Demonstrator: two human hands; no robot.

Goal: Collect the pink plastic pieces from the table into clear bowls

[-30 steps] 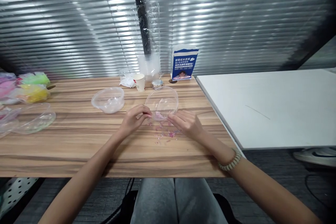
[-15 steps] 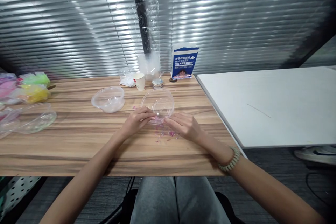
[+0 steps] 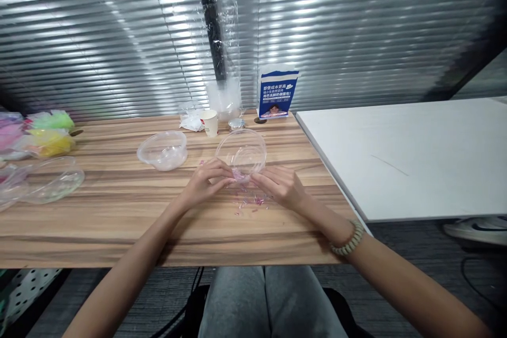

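A clear round plastic bowl (image 3: 242, 149) stands tilted between my hands, its opening facing me. My left hand (image 3: 209, 182) pinches the near left side of its rim. On the near right side, my right hand (image 3: 280, 186) is closed on the rim with fingers pressed together. Small pink tube-like pieces (image 3: 238, 175) lie in the bowl's lower front, between my fingertips. More pink pieces (image 3: 257, 201) are scattered on the wooden table (image 3: 119, 211) just in front of the bowl, and a few sit left of it. My fingertips partly hide the rim.
Another clear bowl (image 3: 163, 151) stands to the left. Behind are a paper cup (image 3: 209, 123), a small round tin (image 3: 236, 124) and a blue printed bag (image 3: 278, 94). Colourful bagged material (image 3: 51, 140) and clear lids (image 3: 55, 179) lie far left. A white table (image 3: 415, 158) adjoins on the right.
The bowl has shifted slightly away and to the right, its near rim lifting a little off the table. My fingers stay on the rim; more scattered pink pieces show in front.
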